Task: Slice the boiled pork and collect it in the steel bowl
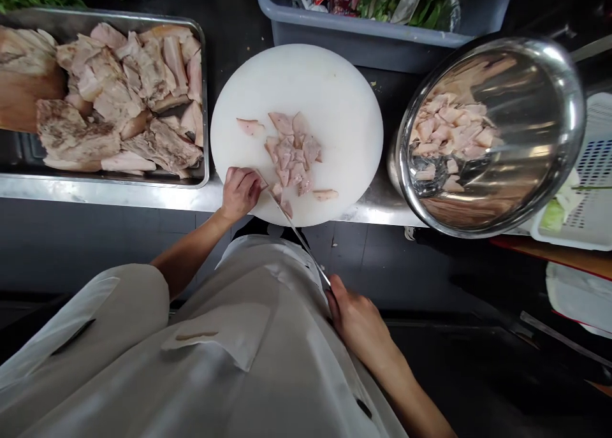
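Observation:
On the white round cutting board point(344, 100) lies a loose pile of sliced pale pink meat point(292, 154), with a few single slices around it. My left hand point(241, 191) is at the board's front left edge, its fingers curled over a piece of meat point(261, 179) and pressing it down. My right hand point(357, 313) is closed around the handle of a knife point(301, 239), below the board's edge. The blade slants up and left, its tip end beside the meat under my left fingers. The knife's handle is hidden in my grip.
A metal tray point(206, 106) with large chunks of cooked meat stands left of the board. To the right, a tilted steel bowl point(535, 138) holds cut meat pieces. Behind is a grey plastic bin point(335, 39) with greens and packets. A white basket point(597, 164) stands far right.

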`<state>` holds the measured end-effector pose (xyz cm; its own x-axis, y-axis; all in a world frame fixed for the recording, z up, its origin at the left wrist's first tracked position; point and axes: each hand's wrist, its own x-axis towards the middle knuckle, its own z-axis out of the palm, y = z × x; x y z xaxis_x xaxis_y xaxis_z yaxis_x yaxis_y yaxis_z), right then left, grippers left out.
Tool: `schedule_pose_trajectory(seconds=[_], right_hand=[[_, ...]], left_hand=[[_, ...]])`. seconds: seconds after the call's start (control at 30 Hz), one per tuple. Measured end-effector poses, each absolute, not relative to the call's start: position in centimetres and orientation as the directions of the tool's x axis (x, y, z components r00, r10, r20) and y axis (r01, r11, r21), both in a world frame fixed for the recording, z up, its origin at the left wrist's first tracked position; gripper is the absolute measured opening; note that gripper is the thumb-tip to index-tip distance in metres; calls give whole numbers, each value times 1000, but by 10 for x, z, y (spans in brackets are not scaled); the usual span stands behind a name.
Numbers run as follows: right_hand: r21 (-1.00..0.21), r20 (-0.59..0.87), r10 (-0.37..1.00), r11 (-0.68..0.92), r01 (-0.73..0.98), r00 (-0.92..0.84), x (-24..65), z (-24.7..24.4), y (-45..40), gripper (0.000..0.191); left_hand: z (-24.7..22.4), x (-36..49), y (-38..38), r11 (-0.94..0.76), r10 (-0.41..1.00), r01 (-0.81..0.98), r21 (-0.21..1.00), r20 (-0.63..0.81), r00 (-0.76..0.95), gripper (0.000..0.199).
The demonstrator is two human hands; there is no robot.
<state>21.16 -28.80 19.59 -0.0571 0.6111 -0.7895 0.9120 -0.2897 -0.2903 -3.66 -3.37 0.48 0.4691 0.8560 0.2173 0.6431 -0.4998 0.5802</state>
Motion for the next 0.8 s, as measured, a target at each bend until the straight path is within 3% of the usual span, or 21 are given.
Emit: schedule_pose_trajectory(seconds=[0.13,0.3,0.37,0.57,0.8], right_hand=[[-306,-736,672,-234,923,-74,223,181,-306,36],[-451,-669,728,-240,860,-148,250,146,-288,33],[-478,-610,786,-263,838,-101,268,137,-272,32],[-397,-416,898,-323,859,146,284,147,-237,35],[-618,-506,839,-191,763,-200,253,135,-222,30]], left_hand=[[11,-42,-35,-490,857,654,576,180,483,19],[15,-46,-31,-481,854,674,561,125,505,29],[16,-48,-29,-457,875,697,553,140,463,29],[20,-51,-31,-359,932,767,532,160,325,37],[20,-50,-39,-339,939,774,534,240,246,46]])
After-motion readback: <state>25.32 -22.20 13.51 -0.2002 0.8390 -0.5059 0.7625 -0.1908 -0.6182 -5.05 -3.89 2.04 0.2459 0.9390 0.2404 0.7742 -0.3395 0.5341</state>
